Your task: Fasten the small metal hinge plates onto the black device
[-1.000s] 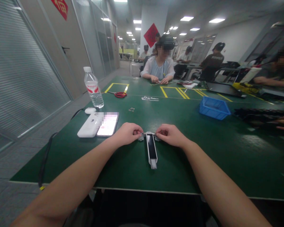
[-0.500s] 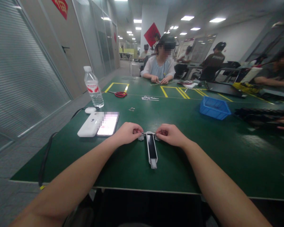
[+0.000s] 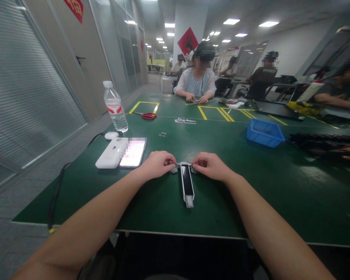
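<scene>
On the green table in front of me lies a T-shaped metal piece (image 3: 188, 182): a narrow light frame around a dark glossy strip, with a grey tab at the near end and a thin bar across the far end. My left hand (image 3: 160, 163) pinches the left end of this metal crossbar between thumb and fingers. At the right end, my right hand (image 3: 211, 165) is closed in the same sort of pinch. Small flat metal plates show under the fingertips on both sides. The fingers cover the very ends of the bar.
Left of my hands are a lit phone (image 3: 133, 152), a white power bank (image 3: 109, 153) and a water bottle (image 3: 116, 109). Ahead lie small metal bits (image 3: 162, 134), red-handled scissors (image 3: 148, 116) and thin metal strips (image 3: 185, 121). A blue bin (image 3: 264, 133) stands right; a person (image 3: 196, 81) works opposite.
</scene>
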The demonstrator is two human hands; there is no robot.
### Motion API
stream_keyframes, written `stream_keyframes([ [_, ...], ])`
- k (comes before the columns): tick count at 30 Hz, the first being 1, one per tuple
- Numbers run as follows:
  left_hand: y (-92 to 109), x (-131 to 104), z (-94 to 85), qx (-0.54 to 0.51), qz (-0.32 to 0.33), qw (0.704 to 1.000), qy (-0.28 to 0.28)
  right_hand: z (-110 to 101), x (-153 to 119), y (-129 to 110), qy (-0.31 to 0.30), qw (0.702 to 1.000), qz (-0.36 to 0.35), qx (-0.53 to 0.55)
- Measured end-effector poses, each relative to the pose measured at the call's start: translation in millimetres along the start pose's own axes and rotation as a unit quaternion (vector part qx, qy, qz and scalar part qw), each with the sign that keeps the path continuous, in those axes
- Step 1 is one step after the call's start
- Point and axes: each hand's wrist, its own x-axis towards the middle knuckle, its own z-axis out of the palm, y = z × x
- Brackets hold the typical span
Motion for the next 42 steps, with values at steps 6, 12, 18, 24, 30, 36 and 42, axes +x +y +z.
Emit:
stream_keyframes([
  [6,2.1,-0.1,-1.4,-0.003,-0.004,1.000,0.003,-0.3,-0.2,-0.1,0.000,1.000,-0.003,-0.004],
  [12,1.6,0.6,0.2,-0.035,-0.018,0.999,-0.005,0.3,-0.4,2.2,-0.002,1.000,-0.005,0.002],
  [18,0.8,1.1,2.7,-0.061,-0.027,0.998,-0.004,-0.3,0.1,0.8,-0.005,1.000,-0.006,-0.002],
  [24,3.0,1.0,2.9,-0.065,-0.026,0.998,-0.002,0.3,0.3,2.7,-0.002,1.000,-0.014,-0.002],
  [30,5.3,-0.7,-2.2,-0.075,-0.020,0.997,-0.003,-0.2,0.0,1.4,0.000,1.000,-0.011,-0.003],
  [36,4.8,-0.3,-1.9,-0.086,-0.030,0.996,-0.003,0.3,0.0,2.7,-0.001,1.000,-0.007,0.000],
  [42,4.5,0.1,-3.6,-0.003,-0.023,1.000,-0.003,1.1,0.2,3.8,-0.001,1.000,-0.009,-0.003],
])
